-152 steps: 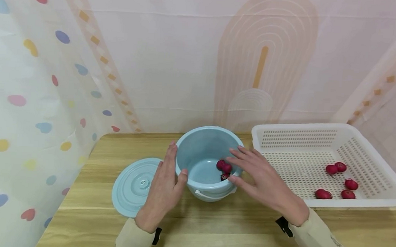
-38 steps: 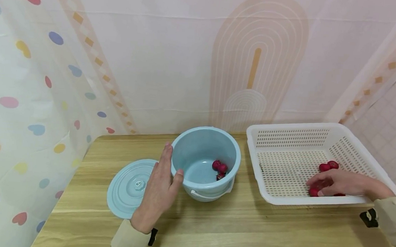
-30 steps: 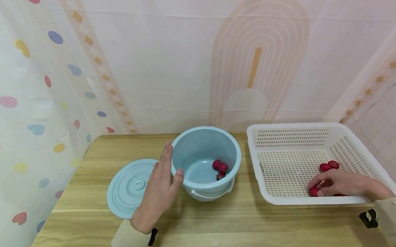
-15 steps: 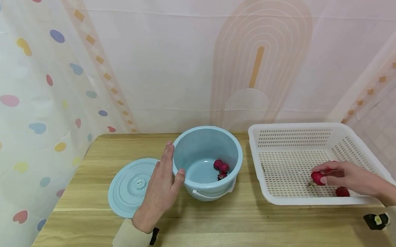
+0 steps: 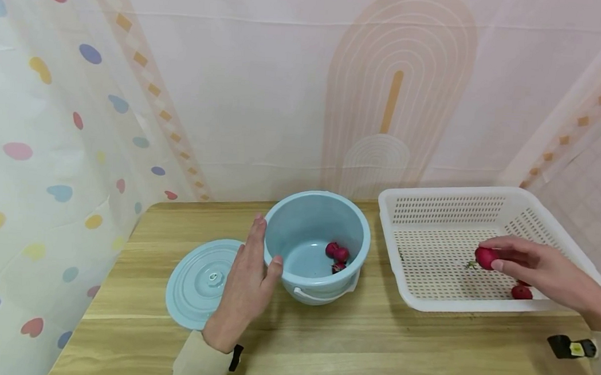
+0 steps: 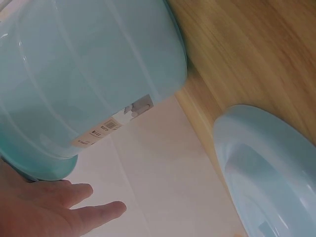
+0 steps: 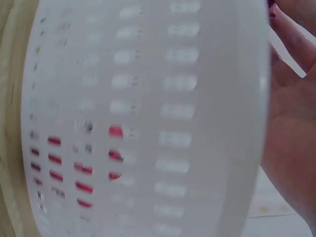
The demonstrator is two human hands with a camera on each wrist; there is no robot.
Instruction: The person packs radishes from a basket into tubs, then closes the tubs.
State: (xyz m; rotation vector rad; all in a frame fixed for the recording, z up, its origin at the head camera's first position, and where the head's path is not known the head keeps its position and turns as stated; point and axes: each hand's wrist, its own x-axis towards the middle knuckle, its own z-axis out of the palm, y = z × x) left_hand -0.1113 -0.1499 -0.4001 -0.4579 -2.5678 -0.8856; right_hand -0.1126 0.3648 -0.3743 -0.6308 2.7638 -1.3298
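Note:
My right hand [image 5: 548, 271] pinches a red radish [image 5: 485, 258] between thumb and fingers, raised above the floor of the white basket [image 5: 450, 192]. Below the hand lies another radish [image 5: 521, 292]; others there are mostly hidden by the hand. In the right wrist view, the slotted basket wall [image 7: 217, 123] covers most of the scene beside the hand [image 7: 291, 123]. My left hand [image 5: 245, 287] has its fingers extended along the left side of the light blue bucket [image 5: 307, 281]. Several radishes [image 5: 340, 255] sit inside that bucket, toward its right.
A round blue lid [image 5: 191, 290] lies on the wooden table [image 5: 321, 349] left of the bucket, partly behind my left hand. The bucket's white handle [image 5: 319, 297] hangs at the front. A patterned cloth [image 5: 265, 93] hangs behind the table.
From beside the bucket, my right hand has moved right into the basket. It has taken a radish there and lifted it. The left hand has stayed at the bucket.

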